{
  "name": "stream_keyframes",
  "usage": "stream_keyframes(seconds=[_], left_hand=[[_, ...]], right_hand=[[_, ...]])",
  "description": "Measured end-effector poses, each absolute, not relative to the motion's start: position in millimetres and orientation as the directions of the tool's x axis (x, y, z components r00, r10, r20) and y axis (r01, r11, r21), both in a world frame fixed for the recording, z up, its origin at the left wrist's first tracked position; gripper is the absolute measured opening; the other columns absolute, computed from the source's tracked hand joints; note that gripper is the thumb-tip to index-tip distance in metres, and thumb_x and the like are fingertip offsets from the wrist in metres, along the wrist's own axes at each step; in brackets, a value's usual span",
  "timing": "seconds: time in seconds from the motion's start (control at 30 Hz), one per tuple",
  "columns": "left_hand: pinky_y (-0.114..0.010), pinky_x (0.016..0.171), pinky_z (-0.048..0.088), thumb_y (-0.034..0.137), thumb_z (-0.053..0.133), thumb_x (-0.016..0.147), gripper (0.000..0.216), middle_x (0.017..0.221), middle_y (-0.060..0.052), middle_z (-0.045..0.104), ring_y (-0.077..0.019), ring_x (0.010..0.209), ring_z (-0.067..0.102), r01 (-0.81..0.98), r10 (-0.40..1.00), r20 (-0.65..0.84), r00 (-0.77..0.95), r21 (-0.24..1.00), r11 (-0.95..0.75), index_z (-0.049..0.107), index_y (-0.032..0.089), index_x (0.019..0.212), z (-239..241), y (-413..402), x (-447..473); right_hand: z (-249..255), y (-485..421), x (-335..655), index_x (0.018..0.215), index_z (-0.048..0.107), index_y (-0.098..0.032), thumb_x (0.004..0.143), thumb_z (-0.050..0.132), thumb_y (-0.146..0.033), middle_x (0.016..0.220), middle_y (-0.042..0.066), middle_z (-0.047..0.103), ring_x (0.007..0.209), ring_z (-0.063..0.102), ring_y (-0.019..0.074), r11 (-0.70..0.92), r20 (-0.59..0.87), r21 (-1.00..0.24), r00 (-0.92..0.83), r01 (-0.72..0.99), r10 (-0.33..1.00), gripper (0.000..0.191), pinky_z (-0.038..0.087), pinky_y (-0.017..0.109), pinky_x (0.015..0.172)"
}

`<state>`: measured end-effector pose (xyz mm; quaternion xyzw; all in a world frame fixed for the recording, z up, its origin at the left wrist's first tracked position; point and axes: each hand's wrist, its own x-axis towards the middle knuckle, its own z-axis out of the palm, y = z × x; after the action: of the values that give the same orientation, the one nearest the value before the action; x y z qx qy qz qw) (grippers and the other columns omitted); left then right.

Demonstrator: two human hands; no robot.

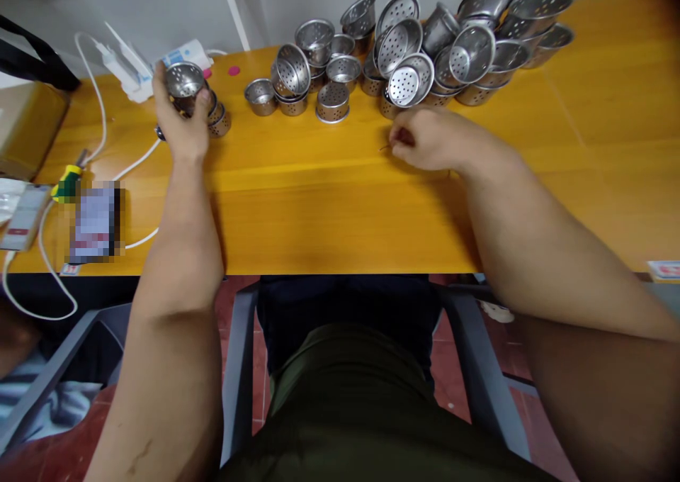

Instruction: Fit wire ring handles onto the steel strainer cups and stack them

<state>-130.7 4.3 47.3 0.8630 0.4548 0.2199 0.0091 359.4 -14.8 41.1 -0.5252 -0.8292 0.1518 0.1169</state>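
Observation:
My left hand [178, 117] is closed around a perforated steel strainer cup [184, 80] at the far left of the orange table [329, 205]. Another small cup [219, 122] lies on its side just right of that hand. My right hand [425, 138] rests on the table near its middle, fingers pinched on something tiny and thin that I cannot make out. Just beyond it lies a pile of several steel strainer cups [409, 49], some upright, some tipped over.
White cables [95, 106] and a white adapter [127, 71] lie at the far left, with a phone [24, 216] and a blurred card [95, 220] near the front edge. A small pink dot [234, 71] sits on the table. A grey chair frame [239, 368] stands below.

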Motion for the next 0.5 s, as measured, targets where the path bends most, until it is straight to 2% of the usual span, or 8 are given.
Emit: stream_keyframes(seconds=[0.07,0.1,0.17,0.2,0.23,0.3,0.37,0.5], left_hand=[[-0.042,0.162,0.015,0.083,0.099,0.114,0.102,0.152,0.009,0.087,-0.0075,0.203,0.001,0.833,0.849,0.391,0.355,0.281,-0.477,0.045,0.031,0.183,44.7,22.7,-137.5],[-0.039,0.163,0.015,0.067,0.093,0.125,0.091,0.163,0.009,0.084,-0.0052,0.201,0.007,0.852,0.884,0.422,0.203,0.368,-0.372,0.037,0.028,0.186,44.2,32.2,-146.2],[-0.029,0.165,0.017,0.032,0.079,0.136,0.076,0.19,0.007,0.066,0.0013,0.191,0.024,0.805,0.881,0.449,-0.151,0.574,-0.154,0.023,0.018,0.186,44.2,45.3,-162.9],[-0.026,0.165,0.016,0.026,0.078,0.136,0.074,0.196,0.007,0.06,0.0036,0.188,0.025,0.781,0.87,0.443,-0.217,0.613,-0.118,0.023,0.015,0.185,44.5,46.8,-166.5],[-0.025,0.165,0.013,0.029,0.08,0.136,0.074,0.196,0.008,0.06,0.0042,0.187,0.023,0.791,0.879,0.442,-0.177,0.595,-0.14,0.024,0.015,0.184,44.9,44.1,-164.7],[-0.031,0.165,0.006,0.053,0.091,0.13,0.084,0.175,0.013,0.074,0.0001,0.193,0.008,0.843,0.892,0.422,0.163,0.411,-0.348,0.032,0.024,0.182,46.0,27.9,-144.6],[-0.038,0.165,0.001,0.074,0.1,0.119,0.088,0.158,0.013,0.081,-0.0057,0.196,0.001,0.79,0.813,0.364,0.455,0.257,-0.557,0.049,0.027,0.174,47.1,4.9,-109.6],[-0.046,0.165,0.002,0.081,0.105,0.111,0.081,0.148,0.01,0.084,-0.0112,0.192,0.01,0.695,0.744,0.366,0.559,0.281,-0.661,0.065,0.028,0.156,47.6,-17.8,-57.4]], right_hand=[[45.6,-19.1,354.7,0.105,0.079,-0.021,0.113,0.088,-0.025,0.121,0.02,0.092,0.126,0.087,0.0445,0.401,0.022,-0.358,-0.422,0.843,0.906,0.013,0.07,0.06,0.12],[48.8,-21.9,351.8,0.105,0.077,-0.022,0.111,0.087,-0.021,0.122,0.021,0.092,0.123,0.086,0.0436,0.394,0.01,-0.345,-0.417,0.852,0.909,0.011,0.071,0.06,0.118],[54.5,-26.8,346.6,0.104,0.073,-0.024,0.107,0.083,-0.015,0.125,0.022,0.091,0.118,0.085,0.0429,0.376,-0.017,-0.325,-0.403,0.868,0.915,0.013,0.071,0.06,0.114],[56.1,-28.1,344.9,0.104,0.071,-0.024,0.106,0.081,-0.012,0.125,0.023,0.09,0.118,0.084,0.0431,0.368,-0.027,-0.328,-0.398,0.87,0.917,0.016,0.07,0.061,0.114],[56.5,-28.6,344.2,0.103,0.07,-0.025,0.105,0.081,-0.011,0.125,0.023,0.09,0.118,0.084,0.0435,0.358,-0.032,-0.348,-0.392,0.867,0.919,0.018,0.069,0.062,0.115],[54.4,-27.3,345.1,0.1,0.068,-0.026,0.105,0.084,-0.013,0.123,0.021,0.089,0.124,0.082,0.045,0.337,-0.03,-0.424,-0.385,0.84,0.922,0.021,0.066,0.063,0.121],[50.2,-24.9,347.7,0.098,0.068,-0.028,0.106,0.088,-0.018,0.118,0.02,0.088,0.129,0.081,0.0463,0.336,-0.005,-0.499,-0.391,0.799,0.92,0.024,0.064,0.062,0.127],[49.7,-25.5,348.0,0.103,0.069,-0.026,0.108,0.087,-0.016,0.122,0.021,0.089,0.13,0.08,0.0454,0.372,0.035,-0.462,-0.403,0.805,0.915,0.021,0.064,0.061,0.127]])
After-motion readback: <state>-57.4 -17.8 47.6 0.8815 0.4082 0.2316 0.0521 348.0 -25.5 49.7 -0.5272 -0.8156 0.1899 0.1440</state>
